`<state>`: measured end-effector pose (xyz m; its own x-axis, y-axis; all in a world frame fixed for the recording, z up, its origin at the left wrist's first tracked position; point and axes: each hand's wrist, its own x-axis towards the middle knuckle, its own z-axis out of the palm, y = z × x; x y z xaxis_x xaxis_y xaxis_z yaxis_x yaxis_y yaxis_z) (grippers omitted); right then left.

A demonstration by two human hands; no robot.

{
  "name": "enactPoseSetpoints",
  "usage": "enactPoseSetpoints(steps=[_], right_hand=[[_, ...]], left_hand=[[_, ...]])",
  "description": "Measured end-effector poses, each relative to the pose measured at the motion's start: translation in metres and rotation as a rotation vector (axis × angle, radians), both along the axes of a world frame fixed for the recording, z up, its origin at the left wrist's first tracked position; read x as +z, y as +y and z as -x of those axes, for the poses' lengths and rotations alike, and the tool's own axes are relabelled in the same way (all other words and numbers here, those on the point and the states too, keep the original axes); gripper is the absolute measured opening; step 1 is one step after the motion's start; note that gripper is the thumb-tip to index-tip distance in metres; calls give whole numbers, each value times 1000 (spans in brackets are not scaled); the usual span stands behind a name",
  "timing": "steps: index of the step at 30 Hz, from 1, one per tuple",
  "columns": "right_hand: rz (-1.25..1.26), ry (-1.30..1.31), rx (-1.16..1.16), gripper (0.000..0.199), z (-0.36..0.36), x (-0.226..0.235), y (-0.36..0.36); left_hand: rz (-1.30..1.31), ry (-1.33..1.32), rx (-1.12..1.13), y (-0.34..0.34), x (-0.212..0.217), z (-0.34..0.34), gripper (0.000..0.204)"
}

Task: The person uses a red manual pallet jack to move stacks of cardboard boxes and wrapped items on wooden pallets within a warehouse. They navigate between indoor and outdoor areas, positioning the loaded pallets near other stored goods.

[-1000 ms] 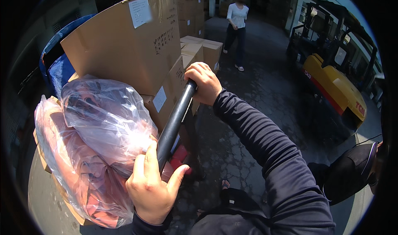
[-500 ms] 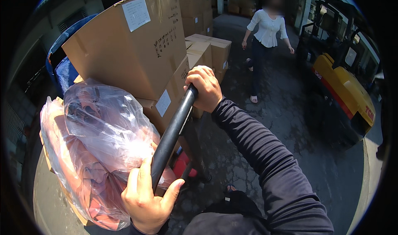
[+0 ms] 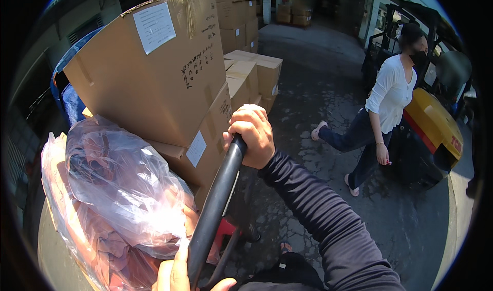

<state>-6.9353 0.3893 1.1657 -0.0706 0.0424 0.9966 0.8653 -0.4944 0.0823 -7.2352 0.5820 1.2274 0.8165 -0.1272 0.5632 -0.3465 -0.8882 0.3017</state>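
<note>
A long black handle [image 3: 214, 206] slants across the middle, with a red base [image 3: 224, 228] partly seen below it. At the handle's upper end, my right hand [image 3: 252, 136] is closed around the bar. My left hand [image 3: 177, 276] is at the lower end, fingers on one side of the bar and thumb on the other; the lower edge cuts off most of it. Its fingers are next to a clear plastic bag [image 3: 128, 178] with pinkish-orange contents. Beyond the bag, a large cardboard box [image 3: 149, 70] leans on another cardboard box [image 3: 205, 160], both with white labels.
A person [image 3: 389, 98] in a white top walks on the right, beside a yellow and black forklift [image 3: 434, 119]. More cartons [image 3: 251, 75] are stacked farther ahead. A blue sheet-like thing [image 3: 72, 103] is behind the boxes at left. The cracked, dark ground [image 3: 298, 209] is partly wet-looking.
The person in white has come nearer and moved right, now in front of the forklift. The bag and boxes have shifted slightly left in view. My left hand is lower in view.
</note>
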Motion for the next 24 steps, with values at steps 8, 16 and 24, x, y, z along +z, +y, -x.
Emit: enactPoseSetpoints(steps=[8,16,24], right_hand=[[-51,-38,13,30,3,6,2],[-41,-42,29,30,-1,3,-3],[-59,-57,97,34,-2,9,-4]], left_hand=[[-1,32,-30,4,-4,-4,77],[38,38,-104,6,-7,-15,78],[-80,153,81,0,4,4,78]])
